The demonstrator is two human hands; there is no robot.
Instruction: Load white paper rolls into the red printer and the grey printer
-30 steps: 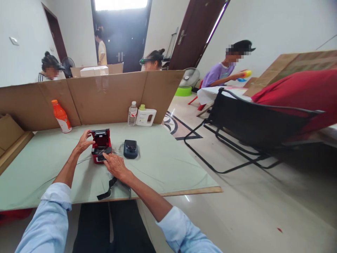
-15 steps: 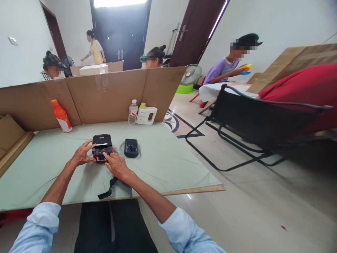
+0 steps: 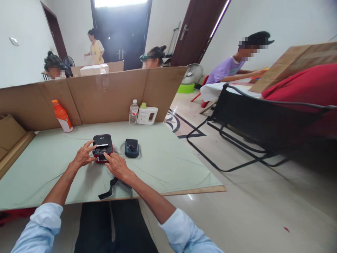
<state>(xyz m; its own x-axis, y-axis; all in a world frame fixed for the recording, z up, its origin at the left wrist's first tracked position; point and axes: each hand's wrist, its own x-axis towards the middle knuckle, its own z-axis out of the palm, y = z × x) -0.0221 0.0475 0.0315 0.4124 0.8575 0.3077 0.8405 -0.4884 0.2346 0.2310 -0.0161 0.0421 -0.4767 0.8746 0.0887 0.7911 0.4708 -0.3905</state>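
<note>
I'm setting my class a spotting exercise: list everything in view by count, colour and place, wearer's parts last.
Table: one, pale green, foreground
Box-shaped device: one, red and black, on table
Smaller device: one, dark, to its right
Strap: one, black, table's near edge
Orange bottle: one, orange, table's back left
Jug: one, white, table's back
Clear bottle: one, colourless, left of jug
Cardboard: several pieces, brown, table's back and left, background
White box: one, white, background
Chair: one, black, right
Red cloth: one, red, beyond chair
Fans: two, pale and dark, background
Doors: three, dark, background
Other people: four, one in purple, background
Trousers: one pair, dark, bottom
Left hand: one, blue-sleeved, device's left
Right hand: one, blue-sleeved, device's front
</note>
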